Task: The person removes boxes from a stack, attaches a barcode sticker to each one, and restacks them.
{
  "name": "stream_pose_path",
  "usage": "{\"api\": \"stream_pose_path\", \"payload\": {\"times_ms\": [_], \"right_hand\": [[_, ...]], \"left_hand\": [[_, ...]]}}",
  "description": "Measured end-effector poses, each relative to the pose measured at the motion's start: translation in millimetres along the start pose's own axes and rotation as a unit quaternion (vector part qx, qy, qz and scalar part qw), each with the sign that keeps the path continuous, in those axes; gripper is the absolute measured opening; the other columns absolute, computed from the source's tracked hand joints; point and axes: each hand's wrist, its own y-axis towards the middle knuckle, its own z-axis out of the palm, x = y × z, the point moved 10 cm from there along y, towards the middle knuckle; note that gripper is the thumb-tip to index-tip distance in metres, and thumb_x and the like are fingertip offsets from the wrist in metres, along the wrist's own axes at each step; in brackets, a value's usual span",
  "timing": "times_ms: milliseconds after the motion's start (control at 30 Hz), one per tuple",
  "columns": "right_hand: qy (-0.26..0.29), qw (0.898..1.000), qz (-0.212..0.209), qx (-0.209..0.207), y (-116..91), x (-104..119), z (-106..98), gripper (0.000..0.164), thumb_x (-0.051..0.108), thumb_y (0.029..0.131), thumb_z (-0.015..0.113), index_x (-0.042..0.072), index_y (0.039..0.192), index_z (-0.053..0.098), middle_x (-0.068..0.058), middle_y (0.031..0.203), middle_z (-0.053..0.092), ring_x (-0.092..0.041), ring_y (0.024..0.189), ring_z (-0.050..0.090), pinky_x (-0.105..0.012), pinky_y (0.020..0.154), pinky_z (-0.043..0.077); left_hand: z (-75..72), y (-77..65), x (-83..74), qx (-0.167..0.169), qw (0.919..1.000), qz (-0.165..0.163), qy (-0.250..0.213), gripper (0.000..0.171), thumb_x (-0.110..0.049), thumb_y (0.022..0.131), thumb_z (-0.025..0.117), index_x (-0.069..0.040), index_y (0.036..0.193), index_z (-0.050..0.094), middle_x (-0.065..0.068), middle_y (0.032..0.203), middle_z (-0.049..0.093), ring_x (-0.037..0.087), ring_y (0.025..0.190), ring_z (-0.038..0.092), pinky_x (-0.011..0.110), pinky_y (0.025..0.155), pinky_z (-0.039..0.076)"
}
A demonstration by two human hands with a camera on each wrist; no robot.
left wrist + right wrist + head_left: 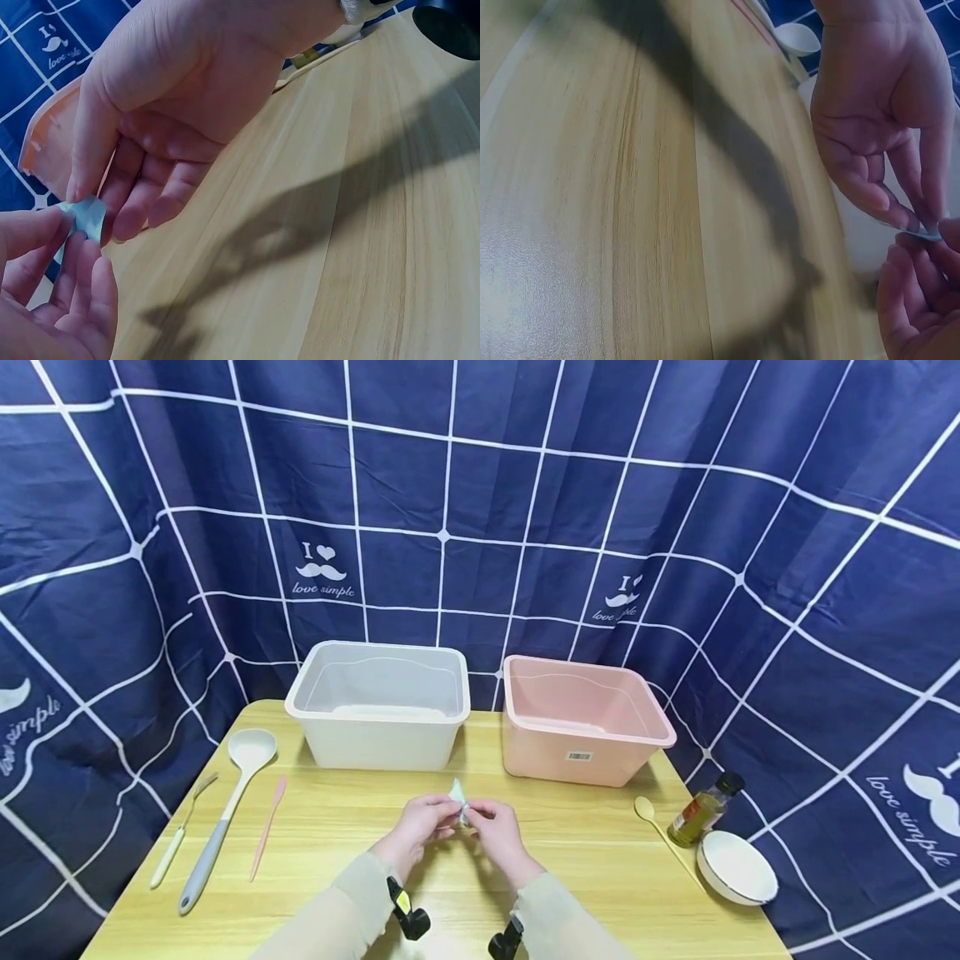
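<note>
In the head view a small, thin, pale blue piece (457, 792), like paper or film, is held up over the middle of the table. My left hand (422, 827) pinches it from one side, and my right hand (498, 833) pinches it from the other. The left wrist view shows the pale blue piece (90, 217) bent between both sets of fingertips. Only its thin edge shows between the hands in the right wrist view. Its exact kind cannot be told.
Behind the hands stand a white bin (378, 743) and a pink bin (540, 756). A fork (175, 847), a ladle (217, 843) and a pink stick-like utensil (266, 831) lie left. To the right are a yellow spoon (660, 831), a bottle (699, 818) and a white bowl (738, 868).
</note>
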Motion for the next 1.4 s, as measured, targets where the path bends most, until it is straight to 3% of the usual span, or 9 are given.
{"api": "stream_pose_path", "payload": {"times_ms": [467,667,867,1133,1400], "right_hand": [[0.009,0.999,0.026,-0.03,-3,-3,-18,0.022,0.0,0.096,0.057,-0.017,0.107,0.064,-0.015,0.09,0.068,-0.024,0.079,0.065,-0.049,0.071,0.056],[0.023,0.998,0.04,-0.05,-1,-11,-25,0.021,-0.001,0.096,0.057,-0.018,0.107,0.063,-0.014,0.087,0.066,-0.023,0.076,0.065,-0.038,0.066,0.057],[0.043,0.995,0.061,-0.07,-2,-15,-30,0.024,0.0,0.096,0.057,-0.02,0.11,0.06,-0.025,0.093,0.065,-0.017,0.073,0.064,-0.031,0.064,0.056],[0.067,0.992,0.073,-0.084,-3,-18,-35,0.021,0.0,0.097,0.056,-0.018,0.106,0.061,-0.013,0.087,0.064,-0.014,0.071,0.061,-0.026,0.061,0.053],[0.07,0.987,0.094,-0.114,-4,-27,-43,0.02,0.0,0.097,0.055,-0.015,0.106,0.063,-0.012,0.086,0.064,-0.014,0.07,0.06,-0.026,0.061,0.053]], "left_hand": [[-5.7,1.7,5.4,-0.007,0.9997,0.0,0.022,0.018,-0.006,0.088,0.071,0.004,0.102,0.067,0.008,0.088,0.071,0.02,0.082,0.069,0.028,0.068,0.057],[-12.5,4.1,7.8,-0.022,0.9996,-0.001,0.019,0.017,-0.004,0.088,0.07,0.005,0.102,0.066,0.007,0.085,0.07,0.014,0.073,0.067,0.023,0.06,0.055],[-18.2,4.6,9.0,-0.032,0.9991,-0.004,0.028,0.014,-0.003,0.088,0.067,0.004,0.1,0.066,0.007,0.082,0.068,0.006,0.058,0.057,0.015,0.048,0.043],[-27.1,11.3,12.4,-0.042,0.9975,0.007,0.056,0.01,0.001,0.087,0.067,0.004,0.096,0.065,0.005,0.075,0.068,0.004,0.051,0.052,0.015,0.045,0.037],[-34.1,15.3,8.9,-0.06,0.9942,0.014,0.088,0.012,0.003,0.085,0.068,0.007,0.096,0.066,0.004,0.072,0.065,0.005,0.051,0.05,0.016,0.046,0.037]]}}
